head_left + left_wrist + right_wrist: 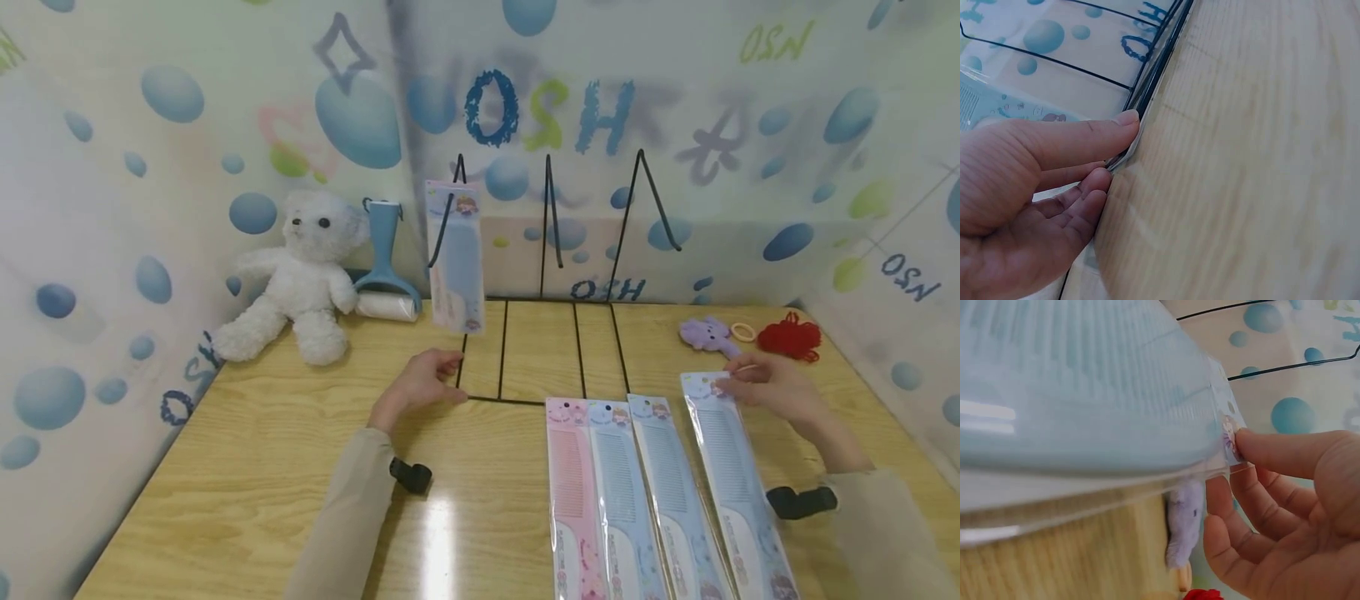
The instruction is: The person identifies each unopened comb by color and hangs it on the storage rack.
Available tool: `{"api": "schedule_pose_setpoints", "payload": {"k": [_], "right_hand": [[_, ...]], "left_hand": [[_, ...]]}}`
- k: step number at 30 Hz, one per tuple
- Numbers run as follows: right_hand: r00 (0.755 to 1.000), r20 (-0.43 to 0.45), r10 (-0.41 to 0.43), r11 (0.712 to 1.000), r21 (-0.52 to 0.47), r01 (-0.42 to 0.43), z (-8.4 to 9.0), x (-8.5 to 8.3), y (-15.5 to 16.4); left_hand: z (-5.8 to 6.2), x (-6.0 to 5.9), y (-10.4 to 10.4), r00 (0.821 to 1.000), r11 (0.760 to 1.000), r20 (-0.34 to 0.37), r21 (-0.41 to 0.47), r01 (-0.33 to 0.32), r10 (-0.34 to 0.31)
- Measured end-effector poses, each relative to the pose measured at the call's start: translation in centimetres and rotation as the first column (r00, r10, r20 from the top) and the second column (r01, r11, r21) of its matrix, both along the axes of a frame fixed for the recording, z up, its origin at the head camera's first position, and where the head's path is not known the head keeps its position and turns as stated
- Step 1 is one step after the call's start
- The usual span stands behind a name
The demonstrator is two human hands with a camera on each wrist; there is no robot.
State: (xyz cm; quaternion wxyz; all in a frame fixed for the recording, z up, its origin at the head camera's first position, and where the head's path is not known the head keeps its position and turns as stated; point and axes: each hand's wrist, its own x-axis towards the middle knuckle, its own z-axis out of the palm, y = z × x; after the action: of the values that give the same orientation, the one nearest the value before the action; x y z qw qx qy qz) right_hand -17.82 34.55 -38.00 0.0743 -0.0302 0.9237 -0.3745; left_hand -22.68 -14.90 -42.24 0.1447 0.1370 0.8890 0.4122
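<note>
Packaged comb (pixel 738 467), rightmost of four lying side by side on the wooden table (pixel 262 467) just right of the black wire rack (pixel 543 333). Right hand (pixel 772 392) pinches its top end, thumb & fingers curled onto the clear sleeve; right wrist view shows thumb tip (pixel 1254 447) on the pkg's hanger tab, near the punched hole. Pkg top looks slightly lifted off the table there, can't tell how much.

Left hand (pixel 420 383) sits at the rack's front-left corner, fingers fairly straight & relaxed, not closed on anything. Left wrist view: fingertips (pixel 1125 119) touch the base wire at the table surface.

Other 3 combs: pink one (pixel 573 492) nearest the rack's front edge, then two blue (pixel 622 500) (pixel 671 500) btwn it & the held one. One more packaged comb (pixel 456 258) hangs on the rack's left hook.

Left of rack: white teddy bear (pixel 300 275), lint roller (pixel 386 275) beside it. Right of rack, beyond the right hand: purple toy (pixel 708 335), small hair ring (pixel 742 332), red yarn bundle (pixel 789 337).
</note>
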Motion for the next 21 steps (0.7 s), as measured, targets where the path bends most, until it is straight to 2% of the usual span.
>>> {"api": "schedule_pose_setpoints", "payload": {"k": [4,8,12,21], "right_hand": [[1.000,-0.007,-0.011,1.000,0.005,0.011,1.1,0.5,-0.4],[0.998,-0.056,-0.003,1.000,0.001,0.003,2.5,0.9,-0.8],[0.993,-0.116,0.020,1.000,-0.021,-0.023,3.8,1.3,-1.2],[0.980,-0.180,0.084,0.988,-0.111,-0.105,6.3,2.5,-1.4]], "left_hand": [[-0.2,-0.1,-0.1,1.000,1.000,-0.008,0.001,0.001,-0.001],[-0.2,-0.1,-0.1,1.000,1.000,-0.009,0.004,-0.003,0.003],[0.0,0.0,0.0,1.000,1.000,-0.006,0.009,-0.004,0.004],[-0.1,0.0,0.0,1.000,1.000,-0.017,0.016,0.003,-0.003]]}}
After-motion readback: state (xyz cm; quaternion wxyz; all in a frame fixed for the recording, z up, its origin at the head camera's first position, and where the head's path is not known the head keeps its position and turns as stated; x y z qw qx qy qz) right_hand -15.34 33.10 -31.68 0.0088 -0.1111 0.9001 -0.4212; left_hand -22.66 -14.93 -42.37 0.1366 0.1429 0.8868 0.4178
